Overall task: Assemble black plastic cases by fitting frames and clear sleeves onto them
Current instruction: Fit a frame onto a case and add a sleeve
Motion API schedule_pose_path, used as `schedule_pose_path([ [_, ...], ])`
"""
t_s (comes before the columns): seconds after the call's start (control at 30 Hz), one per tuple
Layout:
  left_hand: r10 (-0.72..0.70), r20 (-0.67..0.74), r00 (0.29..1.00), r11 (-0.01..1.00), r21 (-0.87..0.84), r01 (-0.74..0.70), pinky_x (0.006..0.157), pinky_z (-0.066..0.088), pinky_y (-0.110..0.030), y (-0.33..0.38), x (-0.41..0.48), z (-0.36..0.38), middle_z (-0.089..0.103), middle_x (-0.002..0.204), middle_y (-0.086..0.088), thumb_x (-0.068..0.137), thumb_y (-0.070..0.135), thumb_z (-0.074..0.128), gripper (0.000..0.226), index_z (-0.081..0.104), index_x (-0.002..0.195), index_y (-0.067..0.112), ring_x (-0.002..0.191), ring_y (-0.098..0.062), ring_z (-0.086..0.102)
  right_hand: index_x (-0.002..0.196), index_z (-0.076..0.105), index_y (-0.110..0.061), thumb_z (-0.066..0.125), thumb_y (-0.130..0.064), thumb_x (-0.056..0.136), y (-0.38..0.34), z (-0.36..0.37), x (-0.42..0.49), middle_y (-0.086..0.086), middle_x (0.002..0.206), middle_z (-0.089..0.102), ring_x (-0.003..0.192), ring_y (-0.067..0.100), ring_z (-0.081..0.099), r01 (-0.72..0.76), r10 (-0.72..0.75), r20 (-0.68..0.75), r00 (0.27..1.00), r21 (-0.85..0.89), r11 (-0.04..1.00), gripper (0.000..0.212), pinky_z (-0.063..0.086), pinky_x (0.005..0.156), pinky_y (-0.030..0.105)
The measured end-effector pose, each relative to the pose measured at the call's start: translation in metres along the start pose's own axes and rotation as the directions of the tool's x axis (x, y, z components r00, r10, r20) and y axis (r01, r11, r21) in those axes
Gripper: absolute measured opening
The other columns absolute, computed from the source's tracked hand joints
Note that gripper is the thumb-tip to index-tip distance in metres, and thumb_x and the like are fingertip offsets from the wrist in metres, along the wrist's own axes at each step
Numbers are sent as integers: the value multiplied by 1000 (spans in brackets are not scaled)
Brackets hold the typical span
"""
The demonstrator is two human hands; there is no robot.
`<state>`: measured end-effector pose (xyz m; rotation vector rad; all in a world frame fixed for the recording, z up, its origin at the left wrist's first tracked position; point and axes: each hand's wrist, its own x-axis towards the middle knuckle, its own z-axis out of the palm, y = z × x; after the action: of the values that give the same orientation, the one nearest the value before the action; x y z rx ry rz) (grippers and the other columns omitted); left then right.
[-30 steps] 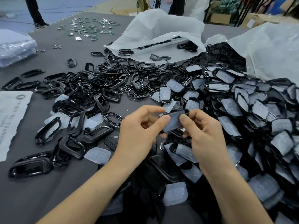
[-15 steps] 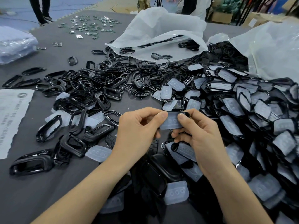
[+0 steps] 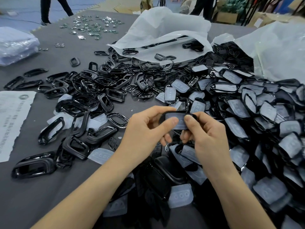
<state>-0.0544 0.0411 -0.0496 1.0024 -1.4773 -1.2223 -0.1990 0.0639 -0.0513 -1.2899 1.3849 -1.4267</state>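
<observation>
My left hand (image 3: pixel 145 129) and my right hand (image 3: pixel 206 134) together pinch one black case with a clear sleeve (image 3: pixel 179 120) on it, held above the table at centre. Both thumbs press on the clear face, and the other fingers curl behind it. Loose black frames (image 3: pixel 92 90) lie spread over the left half of the grey table (image 3: pixel 33 192). A large heap of cases fitted with clear sleeves (image 3: pixel 257 116) fills the right side. Single clear sleeves (image 3: pixel 180 195) lie near my forearms.
Two crumpled white plastic bags (image 3: pixel 165 30) (image 3: pixel 280 50) sit at the back with black parts spilling out. A printed paper sheet (image 3: pixel 11 119) lies at the left edge, and a wrapped bundle (image 3: pixel 16 45) at far left. Small metal pieces (image 3: pixel 92 27) are scattered far back. A person's legs (image 3: pixel 49 9) stand beyond the table.
The case has been turned in my hands from tilted to nearly level. Both thumbs have slid closer together on the clear face. The hands stay in the same place.
</observation>
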Motion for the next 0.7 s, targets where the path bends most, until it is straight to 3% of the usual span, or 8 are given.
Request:
schedule_pose_path([
  [0.13,5,14,1000,1000,-24,-4,45,46,-17,-2,1,0,68,63,0,87,6,66,20,70,97,24,45,-11,59,74,60,-10,54,-16,95,1,-1,0,-2,48,56,49,11,52,14,-14,-7,1000,-28,1000,23,45,54,26],
  [0.53,11,-33,999,997,-70,-13,40,45,-19,-2,4,-4,67,57,-3,93,9,59,19,69,81,21,39,-13,59,75,60,-10,53,-17,96,3,2,-2,0,51,56,52,14,53,53,-51,65,997,-25,998,23,46,57,30],
  [0.7,8,-30,1000,996,-90,-11,44,48,-18,-3,3,0,64,53,0,94,6,57,15,67,86,13,42,-11,60,76,60,-20,53,-24,92,2,2,-3,2,54,59,51,15,55,109,-106,44,993,-85,990,18,48,54,31],
])
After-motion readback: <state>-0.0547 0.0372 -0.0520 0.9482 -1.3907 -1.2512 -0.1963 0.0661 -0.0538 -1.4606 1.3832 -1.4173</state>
